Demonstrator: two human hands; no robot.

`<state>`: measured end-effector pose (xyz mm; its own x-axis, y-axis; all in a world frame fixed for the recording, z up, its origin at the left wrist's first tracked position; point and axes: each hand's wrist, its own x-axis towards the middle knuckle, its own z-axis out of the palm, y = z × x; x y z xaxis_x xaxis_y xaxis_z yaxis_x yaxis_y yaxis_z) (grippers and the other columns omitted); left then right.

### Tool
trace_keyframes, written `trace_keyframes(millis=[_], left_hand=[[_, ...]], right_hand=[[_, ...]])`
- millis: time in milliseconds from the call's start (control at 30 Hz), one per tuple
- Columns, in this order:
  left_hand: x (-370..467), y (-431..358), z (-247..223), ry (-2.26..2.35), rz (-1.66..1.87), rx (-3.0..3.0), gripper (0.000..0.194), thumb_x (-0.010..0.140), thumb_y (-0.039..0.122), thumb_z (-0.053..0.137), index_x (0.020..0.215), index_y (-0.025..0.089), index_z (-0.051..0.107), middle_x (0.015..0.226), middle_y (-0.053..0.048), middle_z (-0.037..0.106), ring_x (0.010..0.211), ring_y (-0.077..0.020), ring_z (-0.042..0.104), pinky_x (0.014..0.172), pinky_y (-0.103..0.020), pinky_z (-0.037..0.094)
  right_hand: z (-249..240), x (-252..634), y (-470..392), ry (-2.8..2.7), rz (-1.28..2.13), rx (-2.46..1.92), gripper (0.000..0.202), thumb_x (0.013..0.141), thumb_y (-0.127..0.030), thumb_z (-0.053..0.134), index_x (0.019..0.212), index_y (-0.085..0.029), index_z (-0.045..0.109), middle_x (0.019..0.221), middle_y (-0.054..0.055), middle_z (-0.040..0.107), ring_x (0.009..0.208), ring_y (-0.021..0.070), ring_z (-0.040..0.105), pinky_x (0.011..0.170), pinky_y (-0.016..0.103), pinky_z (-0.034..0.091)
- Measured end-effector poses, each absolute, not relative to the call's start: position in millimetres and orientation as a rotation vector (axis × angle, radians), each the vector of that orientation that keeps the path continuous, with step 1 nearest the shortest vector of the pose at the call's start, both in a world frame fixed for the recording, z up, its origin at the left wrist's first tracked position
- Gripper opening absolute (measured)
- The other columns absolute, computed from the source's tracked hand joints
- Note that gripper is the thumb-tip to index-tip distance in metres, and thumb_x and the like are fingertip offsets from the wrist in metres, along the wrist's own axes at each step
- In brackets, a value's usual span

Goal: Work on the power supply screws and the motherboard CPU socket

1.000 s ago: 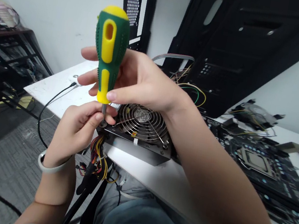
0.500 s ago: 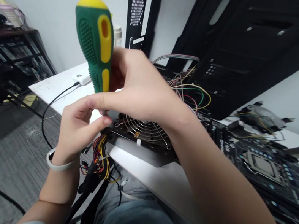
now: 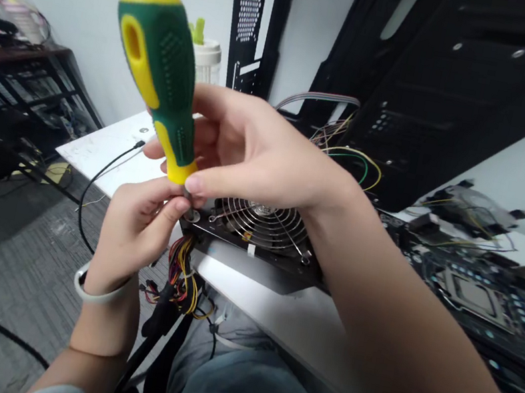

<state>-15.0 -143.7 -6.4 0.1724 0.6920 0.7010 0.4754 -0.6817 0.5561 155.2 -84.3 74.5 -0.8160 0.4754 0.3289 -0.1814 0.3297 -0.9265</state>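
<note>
A green-and-yellow screwdriver (image 3: 168, 82) stands tilted, handle up, over the corner of a black power supply (image 3: 251, 259) with a round wire fan grille (image 3: 262, 223). My right hand (image 3: 255, 148) is closed on it, the thumb pressing at the yellow base of the handle. Lower down, my left hand (image 3: 140, 226), with a white wristband (image 3: 100, 295), pinches around the shaft near its lower end. The tip is hidden by the fingers. Beside them a small round silvery piece (image 3: 192, 216) lies on the corner. Bundled coloured cables (image 3: 181, 270) hang below that corner.
A black computer case (image 3: 415, 81) stands behind the power supply. To the right lies a motherboard (image 3: 477, 302), with a wired part (image 3: 468, 209) beyond it. The white table (image 3: 98, 150) carries a black cable (image 3: 107, 172) and a lidded clear cup (image 3: 208, 58).
The screwdriver handle has turned and leans more to the left. My right fingers have shifted around it, with the thumb lower. My left fingers still pinch by the shaft. The view has shifted slightly.
</note>
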Motion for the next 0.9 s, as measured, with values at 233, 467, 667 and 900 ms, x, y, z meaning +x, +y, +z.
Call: trace_keyframes(millis=[233, 467, 667, 900], left_hand=[[-16, -138, -8, 0.948, 1.409, 2.187, 0.022, 0.099, 0.023, 0.053, 0.095, 0.021, 0.075, 0.088, -0.002, 0.075, 0.079, -0.0154, 0.068, 0.071, -0.026, 0.052], [-9, -135, -16, 0.972, 1.629, 1.955, 0.008, 0.085, 0.026, 0.074, 0.088, 0.02, 0.071, 0.078, 0.001, 0.07, 0.076, -0.0149, 0.063, 0.07, -0.025, 0.048], [-11, -136, -15, 1.08, 1.592, 2.114, 0.008, 0.089, 0.019, 0.067, 0.082, 0.02, 0.069, 0.078, 0.002, 0.071, 0.071, -0.0128, 0.063, 0.066, -0.025, 0.047], [-13, -141, -18, 1.132, 1.692, 2.257, 0.013, 0.093, 0.017, 0.064, 0.095, 0.024, 0.074, 0.082, 0.004, 0.076, 0.073, -0.0108, 0.068, 0.067, -0.021, 0.049]], right_hand=[[80, 159, -87, -2.066, 1.568, -0.417, 0.028, 0.075, 0.005, 0.064, 0.093, -0.013, 0.054, 0.078, -0.01, 0.062, 0.062, 0.0059, 0.061, 0.055, 0.018, 0.055], [82, 156, -89, -2.079, 1.302, -0.525, 0.031, 0.066, 0.007, 0.074, 0.07, -0.014, 0.052, 0.069, -0.007, 0.058, 0.068, 0.0073, 0.059, 0.06, 0.019, 0.05], [80, 150, -96, -2.135, 0.929, -0.782, 0.032, 0.071, -0.015, 0.076, 0.063, -0.016, 0.046, 0.057, -0.006, 0.049, 0.056, 0.0065, 0.047, 0.046, 0.021, 0.032], [78, 145, -100, -2.224, 0.764, -0.787, 0.031, 0.079, -0.035, 0.076, 0.072, -0.015, 0.053, 0.063, -0.006, 0.048, 0.065, 0.0075, 0.052, 0.053, 0.019, 0.037]])
